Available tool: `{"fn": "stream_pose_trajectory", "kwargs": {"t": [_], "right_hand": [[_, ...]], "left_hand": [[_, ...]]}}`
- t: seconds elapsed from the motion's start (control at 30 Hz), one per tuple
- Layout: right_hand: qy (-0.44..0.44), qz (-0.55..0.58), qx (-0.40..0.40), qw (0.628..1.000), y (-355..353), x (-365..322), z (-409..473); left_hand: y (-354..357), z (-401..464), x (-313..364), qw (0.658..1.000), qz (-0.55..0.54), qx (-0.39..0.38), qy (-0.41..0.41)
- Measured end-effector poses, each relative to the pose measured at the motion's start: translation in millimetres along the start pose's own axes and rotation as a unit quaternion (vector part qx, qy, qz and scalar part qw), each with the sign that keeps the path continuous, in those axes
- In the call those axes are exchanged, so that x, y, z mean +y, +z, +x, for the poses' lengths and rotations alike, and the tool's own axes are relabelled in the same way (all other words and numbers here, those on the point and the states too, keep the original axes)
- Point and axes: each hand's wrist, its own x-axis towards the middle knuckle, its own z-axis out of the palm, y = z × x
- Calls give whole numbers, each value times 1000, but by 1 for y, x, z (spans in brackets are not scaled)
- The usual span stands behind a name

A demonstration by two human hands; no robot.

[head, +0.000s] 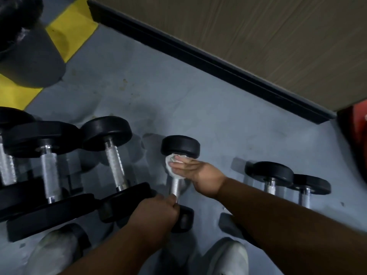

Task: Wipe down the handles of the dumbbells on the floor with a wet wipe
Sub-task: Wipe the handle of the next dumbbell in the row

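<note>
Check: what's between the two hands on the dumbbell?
Head view: a bare stretch of the metal handle, between the right hand with the wipe and the left hand.

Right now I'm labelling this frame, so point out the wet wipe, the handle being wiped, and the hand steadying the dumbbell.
wet wipe [170, 162], head view, bunched white part left of the fingers
handle [175, 185], head view, bare metal middle
left hand [158, 212], head view, back of the hand

left hand [158, 213] hides the small dumbbell's [179, 147] near handle end.
</note>
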Motion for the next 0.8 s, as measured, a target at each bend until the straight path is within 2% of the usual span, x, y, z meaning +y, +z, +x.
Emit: {"fn": "stream_pose_trajectory", "kwargs": {"t": [0.07,0.2,0.27,0.33,0.4,0.47,0.6,0.67,0.73,0.77,0.8], "right_hand": [[19,5,23,1000,4,-6,-1],[-34,25,39,998,33,-36,-21],[-85,12,15,996,33,-29,-19],[-104,-11,-10,994,22,-12,-12],[-45,-12,21,999,11,5,-2],[6,-12,48,999,11,4,2],[-42,18,26,999,36,-26,-17],[-57,27,2,998,34,-27,-22],[-79,0,-17,997,25,-17,-18],[-74,-9,-13,997,20,-10,-15],[-52,-14,2,999,16,-4,-11]], "left_hand": [[3,2,1,1000,3,6,6],[5,3,0,997,-7,50,62],[8,2,3,993,-24,96,65],[12,1,8,992,-21,105,70],[9,1,12,995,-18,81,56],[9,4,14,995,-22,89,37],[-2,8,26,991,-103,80,-6],[14,14,25,988,-85,125,-44],[4,11,23,990,-95,103,-34],[-8,5,22,995,-85,53,-11],[-8,1,22,997,-65,41,3]]}}
